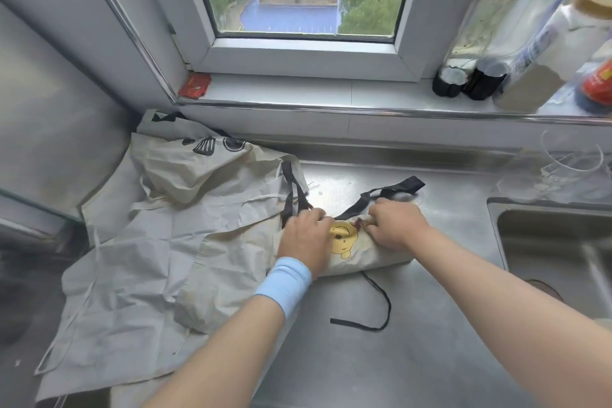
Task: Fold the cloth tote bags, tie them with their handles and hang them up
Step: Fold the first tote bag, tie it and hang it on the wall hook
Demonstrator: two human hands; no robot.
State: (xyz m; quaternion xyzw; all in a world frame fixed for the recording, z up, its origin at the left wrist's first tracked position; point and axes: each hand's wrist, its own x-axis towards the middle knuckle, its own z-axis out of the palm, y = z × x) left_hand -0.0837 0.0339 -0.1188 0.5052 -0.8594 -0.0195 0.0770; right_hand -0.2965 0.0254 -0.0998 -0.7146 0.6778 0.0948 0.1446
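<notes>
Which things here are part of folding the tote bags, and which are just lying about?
In the job:
- bear-print tote bag, rolled up
- its black handles
- left hand and right hand, holding it
- pile of unfolded tote bags beside it

Lying about:
- bottles on the windowsill
- red packet in the sill corner
- sink

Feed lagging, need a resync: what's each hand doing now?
Left hand: grips the folded cream cloth tote bag with yellow bear print.
Right hand: pinches the same bag's top edge.
</notes>
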